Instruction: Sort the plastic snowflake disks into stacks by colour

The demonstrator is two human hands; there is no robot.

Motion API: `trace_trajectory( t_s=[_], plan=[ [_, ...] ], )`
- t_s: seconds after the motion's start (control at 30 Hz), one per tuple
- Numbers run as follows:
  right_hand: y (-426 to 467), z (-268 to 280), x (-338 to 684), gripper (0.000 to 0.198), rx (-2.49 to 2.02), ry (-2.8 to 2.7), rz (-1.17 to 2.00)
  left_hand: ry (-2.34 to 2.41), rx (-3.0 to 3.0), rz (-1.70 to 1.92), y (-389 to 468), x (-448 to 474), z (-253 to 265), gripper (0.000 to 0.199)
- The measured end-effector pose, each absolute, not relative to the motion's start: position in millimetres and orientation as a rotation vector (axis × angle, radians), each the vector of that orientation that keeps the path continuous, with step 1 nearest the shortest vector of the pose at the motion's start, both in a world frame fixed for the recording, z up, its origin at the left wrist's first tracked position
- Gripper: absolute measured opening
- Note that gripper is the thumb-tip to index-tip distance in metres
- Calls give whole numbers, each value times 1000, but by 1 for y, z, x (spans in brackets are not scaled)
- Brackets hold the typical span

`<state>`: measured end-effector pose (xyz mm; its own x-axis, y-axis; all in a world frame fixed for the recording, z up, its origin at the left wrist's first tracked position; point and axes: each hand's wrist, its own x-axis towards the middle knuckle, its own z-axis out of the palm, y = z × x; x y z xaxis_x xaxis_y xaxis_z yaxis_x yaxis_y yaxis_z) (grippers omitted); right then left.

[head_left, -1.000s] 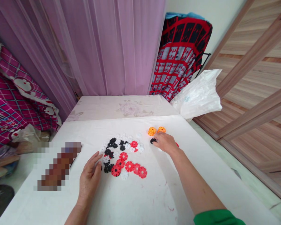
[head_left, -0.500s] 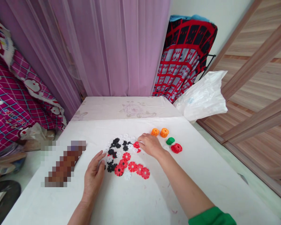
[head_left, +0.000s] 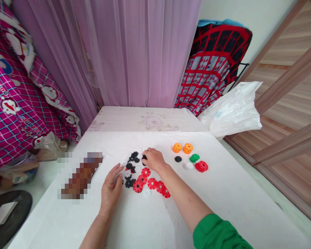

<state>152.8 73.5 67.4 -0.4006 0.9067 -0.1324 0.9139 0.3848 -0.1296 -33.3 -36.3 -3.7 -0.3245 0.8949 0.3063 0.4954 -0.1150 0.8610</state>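
Observation:
Notched plastic flower discs lie in a loose pile on the white-covered table (head_left: 134, 224). Black discs (head_left: 134, 156) and white discs (head_left: 128, 173) overlap at the pile's left and back. Several red discs (head_left: 138, 186) spread along its front. My right hand (head_left: 155, 159) reaches over the back right of the pile, fingers bent and closed on a black disc (head_left: 144, 157); the palm hides what lies beneath. My left hand (head_left: 112, 186) rests at the pile's left edge, fingers stretched out and thumb apart, holding nothing.
Right of the pile stand two orange stacks (head_left: 188, 148), with black (head_left: 178, 159), white (head_left: 188, 165), green (head_left: 194, 158) and red (head_left: 201, 166) stacks near them. A blurred-out object (head_left: 80, 176) lies at left. A white plastic bag (head_left: 233, 110) hangs by the table's right edge.
My right hand has moved left from the red disc at the pile's right side to the black ones, uncovering the black stack. My left hand stays beside the pile. The view has shifted slightly.

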Motion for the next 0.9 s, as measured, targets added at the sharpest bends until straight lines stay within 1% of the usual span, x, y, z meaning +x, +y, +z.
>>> trace_trajectory(
  t_s=[0.17,0.33,0.4,0.5,0.57,0.73,0.9],
  plan=[
    [75,66,154,26,1746,2513,-307,1769,1548,1430,-37,-34,-5,30],
    [69,79,186,33,1918,2539,-435,1763,1551,1434,-37,-35,-5,30],
    [64,89,216,31,2029,2532,-473,1762,1547,1435,-37,-35,-6,30],
    [60,101,266,21,2232,2415,-381,1765,1541,1436,-37,-36,-8,31],
    [59,105,292,20,2293,2335,-358,1768,1542,1429,-37,-36,-8,32],
    [61,95,312,22,2234,2320,-384,1800,1522,1390,-39,-37,-4,35],
    [65,80,304,17,2173,2310,-385,1819,1509,1384,-39,-37,-2,36]
  ],
)
